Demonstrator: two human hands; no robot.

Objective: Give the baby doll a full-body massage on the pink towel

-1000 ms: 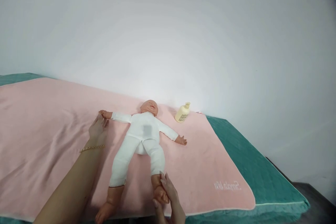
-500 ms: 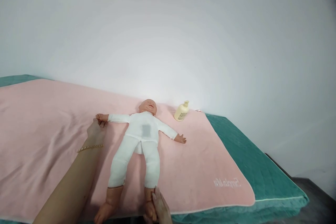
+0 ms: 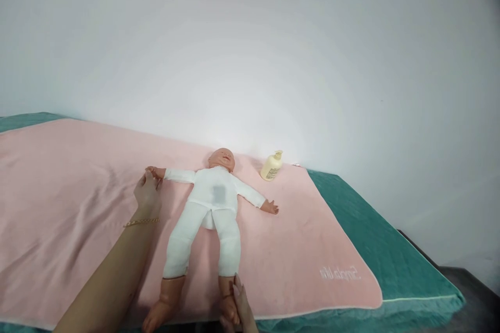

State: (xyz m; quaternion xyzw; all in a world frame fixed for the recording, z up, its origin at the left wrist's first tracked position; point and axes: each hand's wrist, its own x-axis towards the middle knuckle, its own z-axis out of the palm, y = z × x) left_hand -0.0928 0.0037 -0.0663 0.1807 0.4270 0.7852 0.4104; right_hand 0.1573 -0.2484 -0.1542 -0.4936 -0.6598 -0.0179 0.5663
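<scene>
A baby doll (image 3: 213,192) with a white cloth body lies on its back on a pink blanket (image 3: 297,255), arms spread and legs toward me. My left hand (image 3: 148,191), a gold bracelet at its wrist, is closed on the doll's hand (image 3: 155,171) at the left. Down at the near edge, my right hand (image 3: 241,304) wraps round the doll's foot (image 3: 228,304) on the right, thumb along the ankle; its other fingers are mostly hidden. The doll's other foot (image 3: 164,304) rests untouched near the blanket's edge.
A pale yellow pump bottle (image 3: 271,166) stands on the blanket right of the doll's head. Under the blanket is a green padded bed (image 3: 390,250), set against a white wall (image 3: 297,62). Wrinkles run through the blanket at left.
My left hand has raised its fingers further onto the doll's hand, the wrist a little to the right. My right hand stays at the foot. The view has shifted slightly.
</scene>
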